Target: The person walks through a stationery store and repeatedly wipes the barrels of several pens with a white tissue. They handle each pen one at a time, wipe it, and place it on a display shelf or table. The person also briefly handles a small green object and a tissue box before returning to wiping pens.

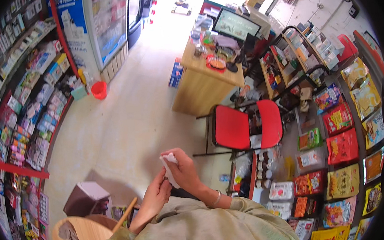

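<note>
My right hand [182,169], with a bracelet at the wrist, holds a crumpled white cloth or tissue [170,170] in front of my body. Just to the left of it and a little lower, my left hand [157,192] has its fingers closed close against the white piece. A small dark part shows at the left fingertips; whether that hand grips the cloth or a small thing under it is hidden. Below the hands is my green shirt [200,224].
A red folding chair [231,127] stands right of my hands, before a wooden desk [196,85] with a monitor [236,23]. Snack packets [343,147] fill the right shelves, small goods [26,116] the left. A round wooden stool [96,234] and a box [86,197] are at lower left.
</note>
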### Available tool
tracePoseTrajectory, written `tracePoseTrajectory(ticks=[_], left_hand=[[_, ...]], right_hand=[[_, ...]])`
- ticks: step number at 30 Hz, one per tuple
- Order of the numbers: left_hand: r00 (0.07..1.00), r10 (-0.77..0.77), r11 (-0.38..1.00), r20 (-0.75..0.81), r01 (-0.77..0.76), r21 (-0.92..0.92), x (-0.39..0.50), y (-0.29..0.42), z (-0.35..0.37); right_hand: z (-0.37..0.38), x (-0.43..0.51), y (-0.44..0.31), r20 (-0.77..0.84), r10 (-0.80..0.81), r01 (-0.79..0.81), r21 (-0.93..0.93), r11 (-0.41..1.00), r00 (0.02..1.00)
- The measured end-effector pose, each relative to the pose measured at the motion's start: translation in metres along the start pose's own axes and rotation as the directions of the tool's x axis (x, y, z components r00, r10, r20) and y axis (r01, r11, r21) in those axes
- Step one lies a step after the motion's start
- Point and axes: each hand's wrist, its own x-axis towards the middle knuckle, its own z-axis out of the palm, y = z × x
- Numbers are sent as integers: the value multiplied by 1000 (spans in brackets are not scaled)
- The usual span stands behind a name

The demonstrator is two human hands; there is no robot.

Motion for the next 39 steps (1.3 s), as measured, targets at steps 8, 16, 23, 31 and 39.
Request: tracePoseTrajectory(ticks=[8,16,23,31,39], left_hand=[[991,6,990,-137,-25,-136,109,63,-33],[998,33,990,-50,-26,139,232,141,-89],[989,-95,990,109,105,-89,316,231,-156],[955,-246,922,165,283,-263,419,260,-185],[969,-245,968,14,246,-42,507,255,-177]], right_hand=[[-1,131,37,273,-95,36,215,976,957],[49,269,77,-84,110,-92,197,976,990],[72,401,85,-47,423,-314,596,739,905],[66,454,110,-15,89,-87,83,993,996],[56,524,185,-195,168,-178,-35,983,966]])
